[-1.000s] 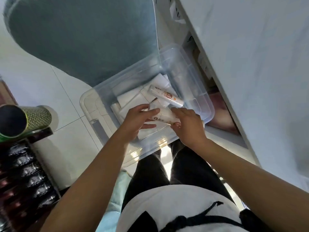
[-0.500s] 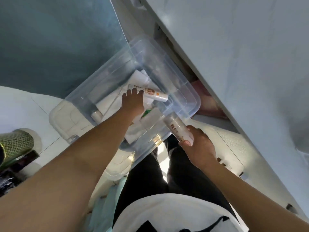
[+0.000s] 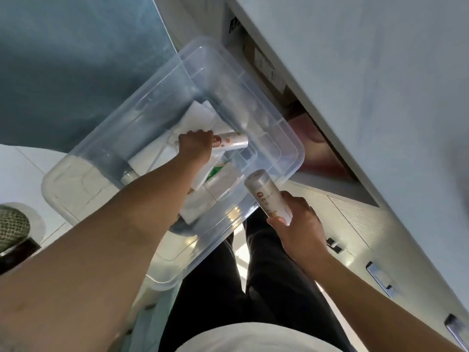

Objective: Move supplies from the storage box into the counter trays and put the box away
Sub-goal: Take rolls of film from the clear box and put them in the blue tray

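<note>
A clear plastic storage box [image 3: 291, 146] sits on the floor below me, holding several white packets [image 3: 200, 118] and tubes. My left hand [image 3: 195, 146] reaches down inside the box and is closed around a white tube with orange print [image 3: 233, 142]. My right hand [image 3: 297, 224] is outside the box at its near right rim, gripping a white bottle with a red logo [image 3: 266, 196] held tilted upward. The counter trays are out of sight.
A white counter [image 3: 368, 85] with drawers and metal handles [image 3: 380, 280] runs along the right. An open shelf under it holds cardboard boxes [image 3: 264, 64]. A teal surface [image 3: 63, 59] lies beyond the box. A green mesh container [image 3: 12, 227] stands at left.
My right hand lifted the white bottle out of the box and drew it back over the rim. My left hand reached deeper and closed on the orange-printed tube.
</note>
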The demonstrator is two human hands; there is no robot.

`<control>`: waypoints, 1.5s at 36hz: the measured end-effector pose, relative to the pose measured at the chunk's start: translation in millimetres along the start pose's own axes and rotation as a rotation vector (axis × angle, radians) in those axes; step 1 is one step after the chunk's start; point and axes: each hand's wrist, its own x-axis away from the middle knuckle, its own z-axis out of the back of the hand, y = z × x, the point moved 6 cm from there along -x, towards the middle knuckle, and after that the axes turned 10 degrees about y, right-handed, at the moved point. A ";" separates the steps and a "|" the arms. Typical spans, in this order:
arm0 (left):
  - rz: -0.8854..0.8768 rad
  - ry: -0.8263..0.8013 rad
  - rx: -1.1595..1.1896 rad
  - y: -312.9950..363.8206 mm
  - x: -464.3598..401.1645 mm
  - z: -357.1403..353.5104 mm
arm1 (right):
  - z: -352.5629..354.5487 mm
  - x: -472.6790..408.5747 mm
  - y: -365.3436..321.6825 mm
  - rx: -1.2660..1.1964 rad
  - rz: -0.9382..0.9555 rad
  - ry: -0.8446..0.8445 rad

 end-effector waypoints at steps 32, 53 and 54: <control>0.387 0.195 1.076 -15.0 311.5 119.5 | 124.1 100.6 -20.7 -0.306 0.040 0.179; -0.194 0.172 0.966 241.7 431.7 171.1 | 189.4 282.0 231.8 -0.774 -0.079 0.508; -0.210 0.160 0.949 257.2 441.4 165.0 | 187.3 295.0 251.7 -0.792 -0.111 0.527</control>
